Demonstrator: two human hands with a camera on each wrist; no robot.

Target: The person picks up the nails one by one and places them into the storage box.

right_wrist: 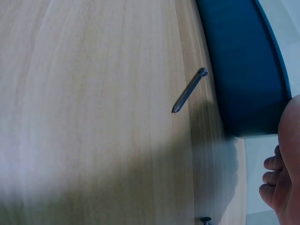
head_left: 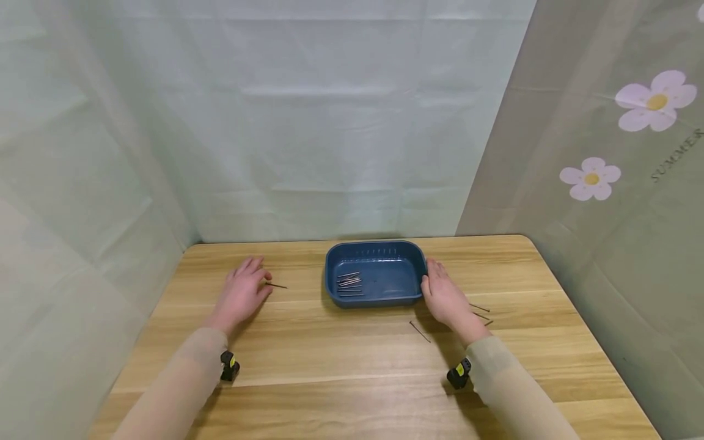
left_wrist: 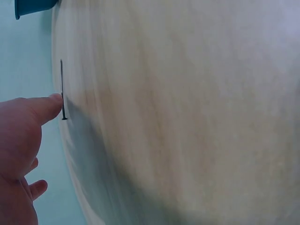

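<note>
At the left of the table, my left hand (head_left: 241,292) pinches a dark nail (head_left: 277,285) between thumb and fingers. The left wrist view shows the thumb tip against this nail (left_wrist: 63,77), near its flat head; the gripping fingertips behind are hidden. A blue plastic basket (head_left: 376,302) stands at the back centre, with several nails (head_left: 349,282) lying in its left part. My right hand (head_left: 442,296) rests along the basket's right wall, fingers extended and thumb near the front corner. In the right wrist view, the basket's side (right_wrist: 248,70) rises beside that hand.
A loose nail (head_left: 420,331) lies on the wooden table (head_left: 341,379) in front of the basket. Several more nails (head_left: 480,307) lie to the right, partly behind my right wrist. A pale curtain (head_left: 330,153) hangs behind the table's back edge.
</note>
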